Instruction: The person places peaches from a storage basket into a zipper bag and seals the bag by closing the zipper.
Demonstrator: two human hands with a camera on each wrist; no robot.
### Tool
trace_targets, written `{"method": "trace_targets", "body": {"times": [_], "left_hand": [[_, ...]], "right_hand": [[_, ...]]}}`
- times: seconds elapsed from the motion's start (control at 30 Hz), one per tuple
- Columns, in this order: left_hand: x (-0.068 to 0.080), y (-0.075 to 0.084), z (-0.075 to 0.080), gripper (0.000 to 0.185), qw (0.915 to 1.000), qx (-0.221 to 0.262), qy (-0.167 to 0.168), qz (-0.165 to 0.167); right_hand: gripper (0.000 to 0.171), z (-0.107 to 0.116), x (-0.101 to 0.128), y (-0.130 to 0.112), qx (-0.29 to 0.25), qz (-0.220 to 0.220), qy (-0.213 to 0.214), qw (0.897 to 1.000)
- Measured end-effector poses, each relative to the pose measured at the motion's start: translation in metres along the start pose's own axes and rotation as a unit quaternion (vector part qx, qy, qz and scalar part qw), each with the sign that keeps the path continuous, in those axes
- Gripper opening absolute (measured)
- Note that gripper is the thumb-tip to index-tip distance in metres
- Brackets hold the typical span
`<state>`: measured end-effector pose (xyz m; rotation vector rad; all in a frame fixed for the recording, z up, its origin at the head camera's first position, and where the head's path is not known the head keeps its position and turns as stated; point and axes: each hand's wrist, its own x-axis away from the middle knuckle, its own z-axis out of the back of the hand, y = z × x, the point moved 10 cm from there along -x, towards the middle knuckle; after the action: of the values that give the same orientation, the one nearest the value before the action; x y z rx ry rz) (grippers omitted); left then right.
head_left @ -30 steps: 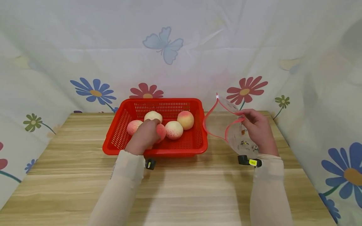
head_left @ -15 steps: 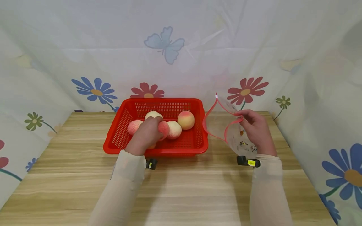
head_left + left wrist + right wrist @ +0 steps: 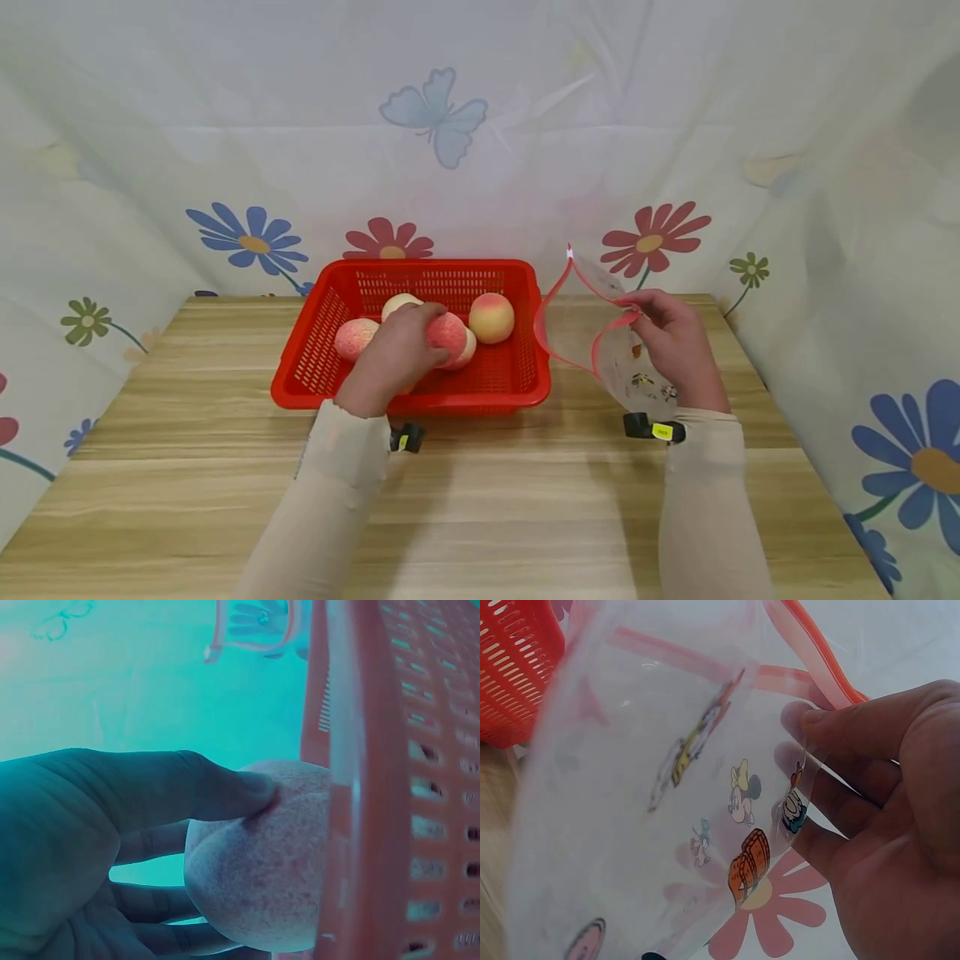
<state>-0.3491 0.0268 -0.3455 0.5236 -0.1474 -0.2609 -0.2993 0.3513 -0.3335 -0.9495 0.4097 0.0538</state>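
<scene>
In the head view my left hand (image 3: 397, 354) grips a pink peach (image 3: 447, 337) over the red basket (image 3: 502, 404). The left wrist view has the thumb pressing on this peach (image 3: 259, 862), fingers round its far side, beside the basket wall (image 3: 360, 787). To the right, my right hand (image 3: 678, 346) pinches the edge of a clear zip bag (image 3: 573, 321) with a red zip strip. Its mouth gapes toward the basket. Cartoon prints on the bag (image 3: 645, 847) show in the right wrist view, where thumb and fingers nip its rim.
Other peaches lie in the basket: a pink one (image 3: 356, 338) at left, a pale one (image 3: 401, 305) behind my left hand, and a yellow-pink one (image 3: 492, 318) at right. A flower-printed cloth (image 3: 525, 167) hangs behind the wooden table (image 3: 487, 517).
My left hand has carried the pink peach a little rightward, so it now covers much of the pale peach behind it. The right hand and bag have shifted slightly left.
</scene>
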Motion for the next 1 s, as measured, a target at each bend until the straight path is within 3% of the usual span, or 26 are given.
{"method": "trace_targets", "body": {"times": [0.5, 1.0], "left_hand": [[0.004, 0.023, -0.001, 0.065, 0.9966, 0.061, 0.009, -0.055], [0.001, 0.043, -0.007, 0.067, 0.9943, 0.084, 0.018, -0.064]], "right_hand": [[0.025, -0.005, 0.000, -0.004, -0.007, 0.006, -0.008, 1.000], [0.026, -0.006, -0.001, -0.002, -0.004, 0.013, -0.011, 1.000]]}}
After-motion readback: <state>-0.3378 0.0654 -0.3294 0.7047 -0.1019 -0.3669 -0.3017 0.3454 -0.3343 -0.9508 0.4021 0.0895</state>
